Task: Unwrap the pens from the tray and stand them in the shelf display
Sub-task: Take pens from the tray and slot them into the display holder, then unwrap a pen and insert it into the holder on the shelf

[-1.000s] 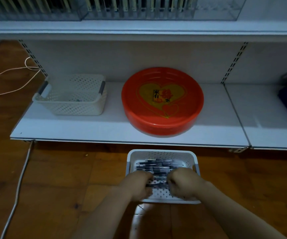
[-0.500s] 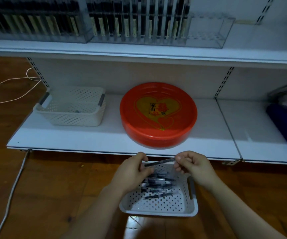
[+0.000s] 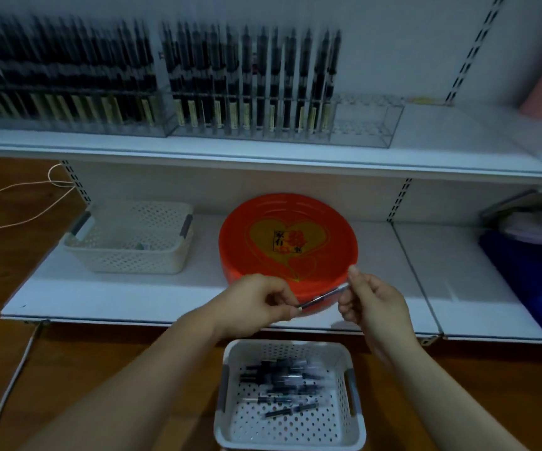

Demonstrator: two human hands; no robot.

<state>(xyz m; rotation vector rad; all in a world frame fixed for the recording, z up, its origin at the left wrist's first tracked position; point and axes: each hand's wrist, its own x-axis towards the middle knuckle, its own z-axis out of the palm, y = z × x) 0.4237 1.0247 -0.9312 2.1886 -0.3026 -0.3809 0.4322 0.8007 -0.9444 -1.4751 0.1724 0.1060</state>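
A thin wrapped pen (image 3: 323, 296) is held level between my two hands, in front of the red tray. My left hand (image 3: 256, 302) pinches its left end, and my right hand (image 3: 374, 301) pinches its right end. Below them on the wooden floor stands a white perforated basket (image 3: 230, 428) with several wrapped pens (image 3: 282, 380) lying in it. On the upper shelf, clear display racks (image 3: 361, 125) hold rows of upright dark pens (image 3: 250, 76); the rack's right end has bare slots.
A round red tray (image 3: 287, 242) with a heart design and a white basket (image 3: 126, 239) sit on the lower shelf (image 3: 100, 297). A blue object (image 3: 530, 281) lies at the far right, cables (image 3: 12, 382) at the left.
Both hands have lifted one pen out of the floor basket and raised it in front of the red tray. The view has tilted up, showing the pen display.
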